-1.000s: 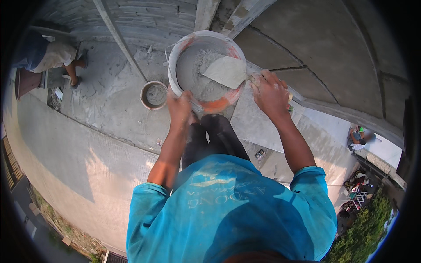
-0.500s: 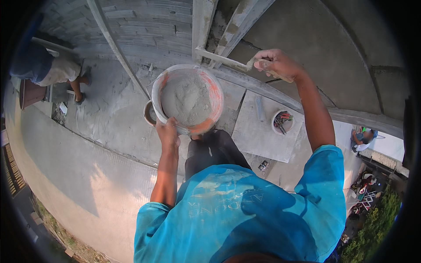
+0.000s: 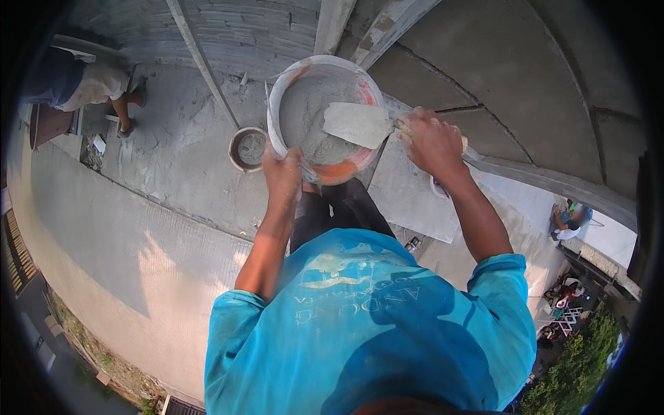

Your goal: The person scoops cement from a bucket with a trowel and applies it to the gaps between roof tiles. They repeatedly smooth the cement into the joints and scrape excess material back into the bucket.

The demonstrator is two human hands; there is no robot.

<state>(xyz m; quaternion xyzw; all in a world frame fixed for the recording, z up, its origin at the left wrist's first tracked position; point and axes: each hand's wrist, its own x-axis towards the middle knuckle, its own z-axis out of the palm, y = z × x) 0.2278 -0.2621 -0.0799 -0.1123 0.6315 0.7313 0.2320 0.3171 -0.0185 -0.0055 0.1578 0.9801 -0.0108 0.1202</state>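
My left hand point(image 3: 282, 169) grips the near-left rim of a round white bucket point(image 3: 334, 171) with orange patches, held up above my legs and holding grey mortar point(image 3: 308, 97). My right hand point(image 3: 432, 142) is closed on the handle of a flat trowel point(image 3: 356, 124), whose pale, mortar-coated blade reaches over the right part of the bucket's mouth. Just to the left of the bucket, lower down, a smaller round container point(image 3: 247, 150) holds more grey mortar.
A leaning plank point(image 3: 200, 62) is at upper left. A co-worker's legs point(image 3: 117, 104) are at far left. Grey beams point(image 3: 335, 21) and a grooved panel point(image 3: 539, 117) rise ahead and right. Another person point(image 3: 568, 223) is lower down at right. A board point(image 3: 408, 207) lies below my right hand.
Half a second ago my right hand and trowel were raised to the upper right by the beams; they have come back down over the bucket, which has moved up and right.
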